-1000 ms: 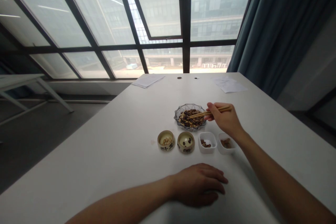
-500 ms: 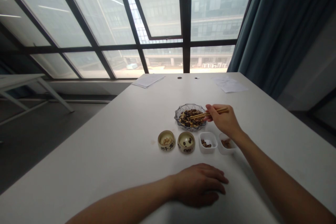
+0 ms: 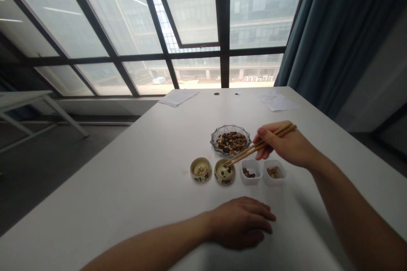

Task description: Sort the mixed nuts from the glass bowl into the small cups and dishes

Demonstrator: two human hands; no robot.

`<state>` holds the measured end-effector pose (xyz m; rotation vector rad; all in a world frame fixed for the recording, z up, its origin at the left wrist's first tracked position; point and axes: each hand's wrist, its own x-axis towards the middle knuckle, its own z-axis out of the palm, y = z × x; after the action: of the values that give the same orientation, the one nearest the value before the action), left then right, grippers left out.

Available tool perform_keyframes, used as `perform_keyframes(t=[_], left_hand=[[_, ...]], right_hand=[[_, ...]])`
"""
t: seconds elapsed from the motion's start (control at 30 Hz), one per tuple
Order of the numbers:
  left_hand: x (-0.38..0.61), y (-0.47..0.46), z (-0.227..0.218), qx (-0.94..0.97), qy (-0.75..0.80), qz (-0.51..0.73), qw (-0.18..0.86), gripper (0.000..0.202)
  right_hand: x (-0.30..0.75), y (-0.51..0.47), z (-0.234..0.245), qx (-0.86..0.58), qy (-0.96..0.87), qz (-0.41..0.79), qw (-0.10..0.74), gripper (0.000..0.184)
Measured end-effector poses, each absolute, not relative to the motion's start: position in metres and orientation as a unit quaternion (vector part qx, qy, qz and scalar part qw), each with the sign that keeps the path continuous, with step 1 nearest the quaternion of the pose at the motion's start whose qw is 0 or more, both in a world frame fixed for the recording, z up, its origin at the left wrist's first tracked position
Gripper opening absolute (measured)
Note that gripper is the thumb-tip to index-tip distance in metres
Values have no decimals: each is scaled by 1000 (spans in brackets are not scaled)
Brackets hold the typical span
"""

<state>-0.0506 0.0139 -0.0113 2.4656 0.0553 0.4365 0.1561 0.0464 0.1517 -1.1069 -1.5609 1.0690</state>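
Observation:
My right hand is closed around a pair of wooden chopsticks. Their tips reach over the second round ceramic bowl, which holds a few dark seeds; a dark piece seems to be at the tips. Behind it stands a scalloped glass bowl with a mix of nuts and seeds. To the left, another ceramic bowl contains pale nuts. Two white plastic cups sit on the right, one with brown pieces, the other with tan ones. My left hand rests flat on the table, fingers apart, holding nothing.
The white table runs toward a large window. Papers lie at its far left and far right. A blue curtain hangs on the right, and a second table stands at the left.
My right hand has drawn the chopsticks out of the glass bowl, and their tips have come nearer to me, over the second ceramic bowl. The left hand has stayed in place.

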Motion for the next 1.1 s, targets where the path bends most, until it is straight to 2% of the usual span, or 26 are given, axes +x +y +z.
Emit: perform_keyframes(t=[0.17,0.43,0.77,1.1], left_hand=[[-51,14,-10,935,20,164,313,27],[-50,13,-8,937,22,161,311,28],[-51,13,-10,935,26,158,315,27],[-51,13,-7,935,27,152,319,26]], right_hand=[[155,48,151,-442,-635,423,472,52],[156,48,148,-460,-654,427,422,51],[164,60,142,-470,-601,319,562,52],[170,74,123,-517,-587,255,568,54]])
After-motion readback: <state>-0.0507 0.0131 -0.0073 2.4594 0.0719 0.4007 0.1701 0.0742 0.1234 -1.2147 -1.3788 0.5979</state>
